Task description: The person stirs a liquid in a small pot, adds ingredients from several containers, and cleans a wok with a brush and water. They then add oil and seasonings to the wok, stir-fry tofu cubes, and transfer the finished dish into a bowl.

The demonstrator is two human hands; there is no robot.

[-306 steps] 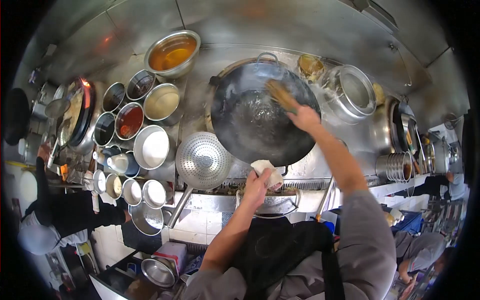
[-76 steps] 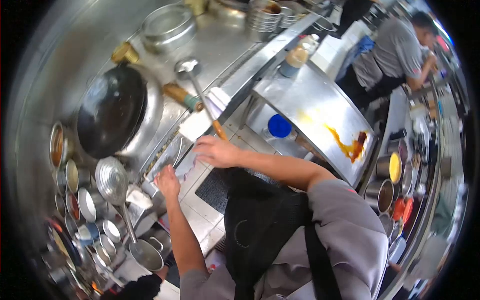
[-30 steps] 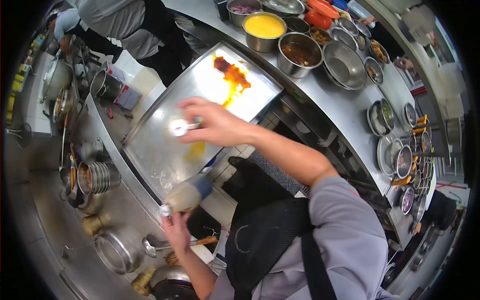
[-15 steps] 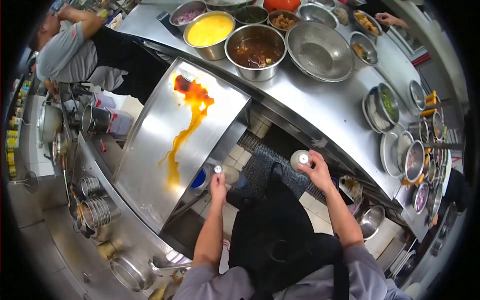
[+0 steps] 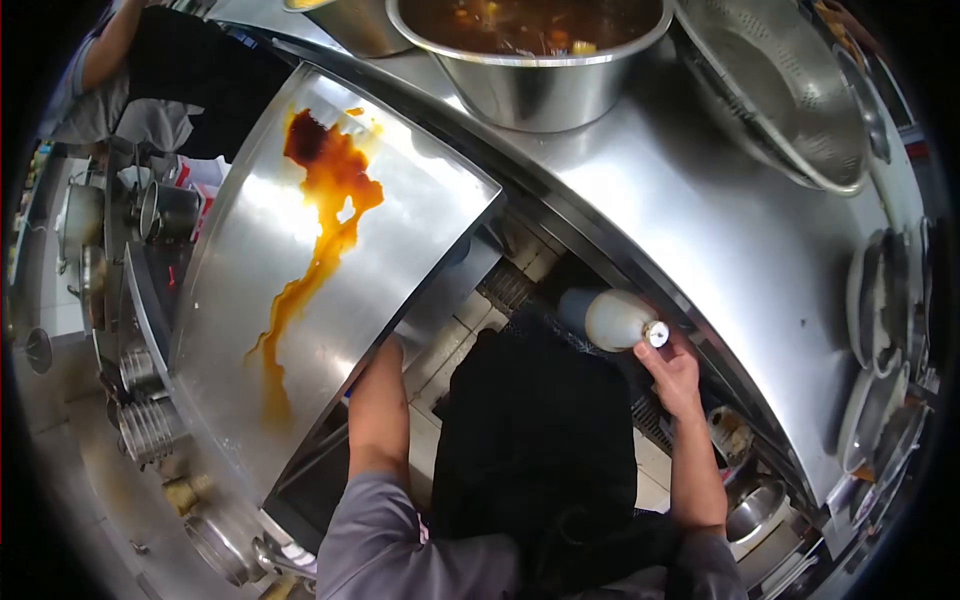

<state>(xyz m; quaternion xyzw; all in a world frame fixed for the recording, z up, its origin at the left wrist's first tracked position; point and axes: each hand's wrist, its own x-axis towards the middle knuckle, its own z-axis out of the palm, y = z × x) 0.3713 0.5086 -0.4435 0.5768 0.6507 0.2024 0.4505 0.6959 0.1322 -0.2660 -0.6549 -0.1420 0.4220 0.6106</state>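
Note:
My right hand (image 5: 677, 378) grips a whitish, cloudy plastic bottle (image 5: 612, 318) by its neck, beside the white cap. The bottle lies tilted over the floor in the gap between two steel counters, its base toward the left. My left forearm (image 5: 379, 425) reaches down under the edge of the left steel table (image 5: 400, 150). That hand is hidden beneath the tabletop, and so is anything it may hold. A dark brown to orange liquid spill (image 5: 325, 225) runs in a streak down this table.
A steel pot of brown broth (image 5: 530, 95) stands on the right counter (image 5: 690, 200), beside a large perforated steel bowl (image 5: 790, 90). Several dishes sit at the far right. Stacked metal containers (image 5: 150, 432) are at left. Another person in a dark apron (image 5: 195, 75) stands upper left.
My left hand, which held a second white-capped bottle, has gone down under the left table's edge. My right hand has tilted its bottle. The view has moved lower and closer to the counters.

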